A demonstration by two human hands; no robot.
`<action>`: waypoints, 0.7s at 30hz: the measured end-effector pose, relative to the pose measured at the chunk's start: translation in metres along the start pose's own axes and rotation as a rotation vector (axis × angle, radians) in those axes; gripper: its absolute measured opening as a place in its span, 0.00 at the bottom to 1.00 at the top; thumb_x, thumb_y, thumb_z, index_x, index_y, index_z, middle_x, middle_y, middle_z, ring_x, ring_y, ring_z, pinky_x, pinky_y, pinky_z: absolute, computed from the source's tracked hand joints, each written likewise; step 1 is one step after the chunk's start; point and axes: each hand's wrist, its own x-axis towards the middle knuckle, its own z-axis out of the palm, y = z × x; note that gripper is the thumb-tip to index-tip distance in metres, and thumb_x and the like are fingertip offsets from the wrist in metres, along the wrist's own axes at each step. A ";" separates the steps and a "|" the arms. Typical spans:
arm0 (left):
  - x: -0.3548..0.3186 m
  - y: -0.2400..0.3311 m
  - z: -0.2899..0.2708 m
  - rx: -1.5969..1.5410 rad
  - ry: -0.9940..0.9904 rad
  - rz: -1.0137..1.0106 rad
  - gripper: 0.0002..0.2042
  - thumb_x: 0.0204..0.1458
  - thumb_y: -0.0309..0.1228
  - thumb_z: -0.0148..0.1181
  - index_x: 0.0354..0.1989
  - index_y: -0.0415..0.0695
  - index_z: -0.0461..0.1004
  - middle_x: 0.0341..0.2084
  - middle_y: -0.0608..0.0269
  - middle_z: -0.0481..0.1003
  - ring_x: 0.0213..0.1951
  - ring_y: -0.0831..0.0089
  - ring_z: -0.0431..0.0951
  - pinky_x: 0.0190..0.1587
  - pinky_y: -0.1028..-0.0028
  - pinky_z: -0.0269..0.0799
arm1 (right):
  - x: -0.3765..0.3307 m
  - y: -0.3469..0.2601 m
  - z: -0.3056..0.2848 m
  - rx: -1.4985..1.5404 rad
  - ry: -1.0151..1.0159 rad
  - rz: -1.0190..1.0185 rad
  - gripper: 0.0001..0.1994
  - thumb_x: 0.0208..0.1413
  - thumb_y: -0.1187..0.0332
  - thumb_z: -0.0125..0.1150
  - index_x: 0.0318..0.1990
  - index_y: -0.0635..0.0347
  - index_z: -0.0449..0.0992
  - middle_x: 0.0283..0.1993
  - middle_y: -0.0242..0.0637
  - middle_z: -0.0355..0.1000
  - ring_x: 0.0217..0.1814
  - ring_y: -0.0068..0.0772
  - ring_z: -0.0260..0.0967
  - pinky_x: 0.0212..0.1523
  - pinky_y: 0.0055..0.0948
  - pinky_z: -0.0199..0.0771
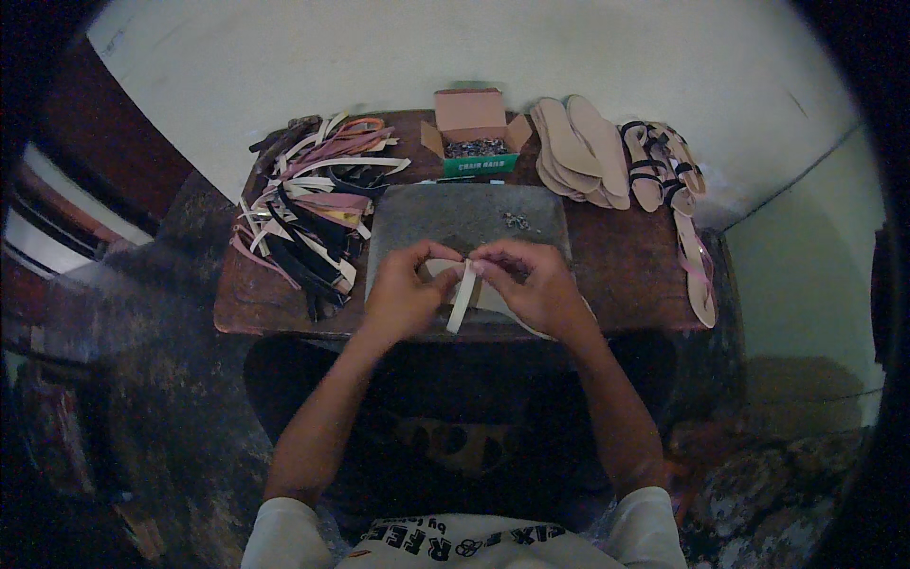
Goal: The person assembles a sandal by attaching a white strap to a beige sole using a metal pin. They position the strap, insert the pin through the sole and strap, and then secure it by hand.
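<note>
White strap [462, 305] is, in the head view, at the centre of our clock, over a beige sole [489, 302]. We pinch its top with fingertips of the left hand [409, 284] and the right hand [531, 283]. On the bench [626, 280], we have a green box [464, 167] at twelve o'clock and a strap heap [308, 223] at ten.

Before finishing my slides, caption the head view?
Left hand and right hand pinch a cream strap above a grey slab.

Pale wall [360, 57] behind a dark brown wooden table [626, 261], greenish wall [815, 275] at right, dark mottled floor [180, 332] at left, dim light
</note>
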 end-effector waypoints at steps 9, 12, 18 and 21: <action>0.016 -0.013 -0.011 -0.452 -0.116 -0.297 0.11 0.58 0.28 0.61 0.47 0.41 0.79 0.35 0.63 0.80 0.34 0.77 0.78 0.36 0.75 0.74 | -0.005 -0.011 -0.010 -0.388 0.238 -0.273 0.11 0.56 0.69 0.67 0.46 0.60 0.81 0.43 0.46 0.80 0.47 0.48 0.78 0.51 0.41 0.75; 0.020 -0.021 -0.017 -0.492 -0.153 -0.367 0.12 0.59 0.27 0.58 0.50 0.41 0.79 0.36 0.63 0.80 0.34 0.78 0.78 0.36 0.76 0.73 | -0.006 -0.005 -0.004 -0.366 0.187 -0.325 0.13 0.55 0.69 0.67 0.47 0.60 0.79 0.46 0.47 0.79 0.48 0.51 0.77 0.52 0.44 0.75; 0.019 -0.020 -0.012 -0.521 -0.209 -0.335 0.13 0.60 0.30 0.59 0.51 0.40 0.78 0.38 0.63 0.81 0.36 0.76 0.80 0.39 0.75 0.76 | -0.008 -0.009 0.002 -0.337 0.138 -0.324 0.15 0.54 0.73 0.65 0.51 0.61 0.78 0.51 0.48 0.77 0.49 0.52 0.76 0.53 0.44 0.75; 0.018 -0.019 -0.011 -0.405 -0.212 -0.282 0.13 0.60 0.30 0.60 0.51 0.39 0.78 0.38 0.62 0.81 0.36 0.76 0.80 0.40 0.75 0.76 | -0.004 -0.005 0.003 -0.266 0.111 -0.300 0.14 0.54 0.75 0.63 0.50 0.61 0.78 0.49 0.48 0.77 0.48 0.52 0.77 0.51 0.43 0.76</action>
